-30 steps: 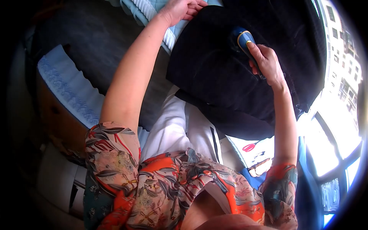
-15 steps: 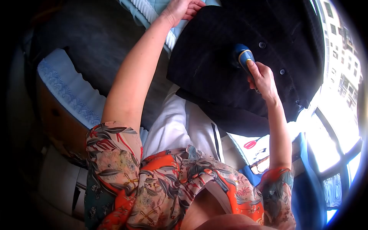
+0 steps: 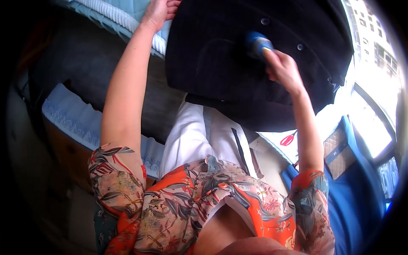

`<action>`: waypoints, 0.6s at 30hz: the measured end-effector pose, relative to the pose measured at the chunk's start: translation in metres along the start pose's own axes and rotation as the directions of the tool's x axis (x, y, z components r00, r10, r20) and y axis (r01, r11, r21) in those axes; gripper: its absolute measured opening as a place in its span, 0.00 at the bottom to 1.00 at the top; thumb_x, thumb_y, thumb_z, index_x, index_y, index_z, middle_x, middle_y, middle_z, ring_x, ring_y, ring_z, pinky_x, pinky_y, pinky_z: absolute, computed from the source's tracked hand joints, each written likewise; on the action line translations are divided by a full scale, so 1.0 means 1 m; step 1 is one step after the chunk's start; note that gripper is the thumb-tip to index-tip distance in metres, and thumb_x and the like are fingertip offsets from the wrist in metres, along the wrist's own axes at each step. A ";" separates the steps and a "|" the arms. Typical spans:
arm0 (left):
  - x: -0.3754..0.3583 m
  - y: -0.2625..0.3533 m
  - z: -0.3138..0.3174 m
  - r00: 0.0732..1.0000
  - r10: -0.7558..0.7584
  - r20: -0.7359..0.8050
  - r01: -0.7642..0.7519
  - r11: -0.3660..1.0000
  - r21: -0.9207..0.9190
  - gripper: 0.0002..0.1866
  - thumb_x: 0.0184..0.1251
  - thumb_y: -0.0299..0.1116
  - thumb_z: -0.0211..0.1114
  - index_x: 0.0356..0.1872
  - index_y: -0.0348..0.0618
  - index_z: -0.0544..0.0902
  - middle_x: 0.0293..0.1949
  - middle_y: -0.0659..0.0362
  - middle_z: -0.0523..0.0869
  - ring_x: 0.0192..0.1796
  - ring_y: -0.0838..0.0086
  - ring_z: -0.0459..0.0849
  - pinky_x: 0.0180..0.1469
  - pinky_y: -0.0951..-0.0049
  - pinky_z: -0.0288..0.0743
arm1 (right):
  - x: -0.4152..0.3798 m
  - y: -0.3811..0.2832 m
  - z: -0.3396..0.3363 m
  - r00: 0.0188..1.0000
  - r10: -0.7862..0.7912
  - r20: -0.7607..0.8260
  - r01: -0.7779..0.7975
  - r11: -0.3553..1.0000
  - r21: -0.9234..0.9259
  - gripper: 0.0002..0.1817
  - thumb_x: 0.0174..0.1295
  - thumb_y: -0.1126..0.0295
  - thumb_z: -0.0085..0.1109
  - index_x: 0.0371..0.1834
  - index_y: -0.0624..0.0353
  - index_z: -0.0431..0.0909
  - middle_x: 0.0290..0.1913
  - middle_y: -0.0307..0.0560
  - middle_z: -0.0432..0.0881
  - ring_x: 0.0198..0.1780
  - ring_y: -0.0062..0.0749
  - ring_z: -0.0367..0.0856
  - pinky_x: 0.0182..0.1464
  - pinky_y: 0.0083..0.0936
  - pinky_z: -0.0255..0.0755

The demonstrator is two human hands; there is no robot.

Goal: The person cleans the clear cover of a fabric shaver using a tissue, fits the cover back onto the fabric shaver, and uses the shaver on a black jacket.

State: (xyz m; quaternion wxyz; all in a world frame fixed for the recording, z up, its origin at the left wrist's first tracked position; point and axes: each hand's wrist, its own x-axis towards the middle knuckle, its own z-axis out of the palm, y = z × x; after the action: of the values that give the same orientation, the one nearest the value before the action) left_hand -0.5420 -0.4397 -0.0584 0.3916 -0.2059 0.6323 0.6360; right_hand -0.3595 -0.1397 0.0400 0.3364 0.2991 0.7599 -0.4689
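Note:
A black buttoned coat lies spread out in front of me. My right hand is wrapped round a blue handheld fabric shaver with a gold band. Its head is down on the coat, left of the row of dark buttons, and slightly blurred. At the top of the view my left hand is at the coat's left edge, fingers curled against the fabric. Part of that hand is cut off by the frame.
Light blue quilted bedding with a white ribbed edge lies under the left hand. Red-handled scissors rest on a white surface right of my legs. Blue cloth hangs at the right, by a bright window. A blue lace-trimmed cover is at left.
The whole scene has shifted slightly as the head turned. The fabric shaver has moved up and left over the coat with my right hand. My left hand stays at the coat's edge.

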 end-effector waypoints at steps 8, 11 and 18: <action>0.004 0.002 -0.014 0.999 0.047 0.001 -0.047 0.999 0.011 0.16 0.65 0.43 0.54 0.42 0.42 0.81 0.37 0.58 0.85 0.37 0.71 0.83 0.39 0.71 0.75 | -0.047 0.107 -0.069 0.956 0.156 -0.246 -0.122 0.982 0.147 0.27 0.64 0.45 0.51 0.38 0.63 0.78 0.21 0.38 0.74 0.20 0.18 0.73 0.23 0.16 0.68; -0.002 0.008 -0.009 0.989 0.097 0.109 -0.102 0.994 0.049 0.15 0.62 0.41 0.65 0.45 0.43 0.82 0.41 0.64 0.84 0.44 0.80 0.82 0.45 0.80 0.72 | -0.020 0.039 -0.017 0.993 0.021 -0.116 -0.014 0.998 0.058 0.26 0.64 0.46 0.53 0.34 0.63 0.79 0.20 0.38 0.75 0.21 0.19 0.76 0.25 0.18 0.71; 0.008 0.014 -0.030 0.989 0.112 0.099 -0.126 0.981 0.145 0.16 0.56 0.33 0.71 0.45 0.37 0.81 0.38 0.62 0.85 0.39 0.79 0.82 0.42 0.81 0.74 | 0.017 0.005 0.002 0.968 -0.248 -0.040 0.249 0.968 0.030 0.29 0.63 0.44 0.51 0.31 0.65 0.80 0.18 0.46 0.78 0.22 0.27 0.81 0.29 0.24 0.76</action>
State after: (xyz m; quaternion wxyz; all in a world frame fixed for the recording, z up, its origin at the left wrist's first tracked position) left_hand -0.5648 -0.4654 -0.0585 0.3956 -0.1084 0.6715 0.6171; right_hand -0.3650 -0.1371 0.0232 0.2558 0.2158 0.7890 -0.5152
